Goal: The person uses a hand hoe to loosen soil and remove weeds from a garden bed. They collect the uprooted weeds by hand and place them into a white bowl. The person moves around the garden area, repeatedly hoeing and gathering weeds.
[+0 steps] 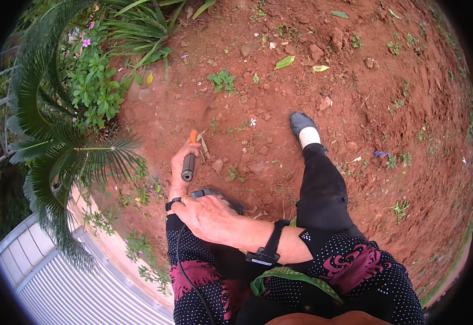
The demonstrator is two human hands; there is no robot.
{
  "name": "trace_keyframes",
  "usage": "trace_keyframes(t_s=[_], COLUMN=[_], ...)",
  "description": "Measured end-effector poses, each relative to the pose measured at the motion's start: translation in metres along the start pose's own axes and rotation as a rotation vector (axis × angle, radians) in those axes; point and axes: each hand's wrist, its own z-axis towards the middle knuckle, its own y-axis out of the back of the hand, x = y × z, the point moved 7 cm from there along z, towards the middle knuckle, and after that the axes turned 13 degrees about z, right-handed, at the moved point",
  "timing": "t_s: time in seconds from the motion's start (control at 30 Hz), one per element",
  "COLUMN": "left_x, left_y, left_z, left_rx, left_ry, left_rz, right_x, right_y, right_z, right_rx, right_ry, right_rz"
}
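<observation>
My left hand (185,156) is closed around a hand tool (188,166) with a dark grey cylindrical grip and an orange part at its far end. Across my left wrist, by a black wristband (173,203), lies my right hand (206,215); its fingertips are mostly hidden, so its hold is unclear. Near that hand shows a small grey and black thing (200,193), partly covered. A black cable (183,264) runs from the wrists down over my patterned clothing. A black strap with a small device (267,258) circles my right forearm.
Reddish soil (256,142) with stones, fallen leaves and small weeds lies before me. At left stand a cycad (58,158), pink-flowered plants (92,89) and a spiky succulent (143,32). A pale ledge (110,252) and corrugated sheet (86,292) are lower left. My black shoe (301,124) rests on the soil.
</observation>
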Motion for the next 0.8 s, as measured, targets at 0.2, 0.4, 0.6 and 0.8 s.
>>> trace_keyframes(t_s=[0.2,0.4,0.6,0.8], left_x=[-0.018,0.007,0.04,0.078], left_y=[0.043,0.071,0.077,0.059], left_z=[-0.027,0.013,0.07,0.099], left_rx=[0.232,-0.225,-0.389,-0.632], left_ry=[0.026,0.159,0.273,0.41], left_rz=[-0.056,-0.064,0.228,0.113], right_x=[0.008,0.008,0.003,0.003], right_y=[0.009,0.006,0.012,0.02], right_z=[-0.004,-0.003,-0.003,-0.005], right_rx=[-0.063,0.004,-0.036,-0.055], right_ry=[0.066,0.006,0.01,0.001], right_rz=[0.045,0.036,-0.067,-0.123])
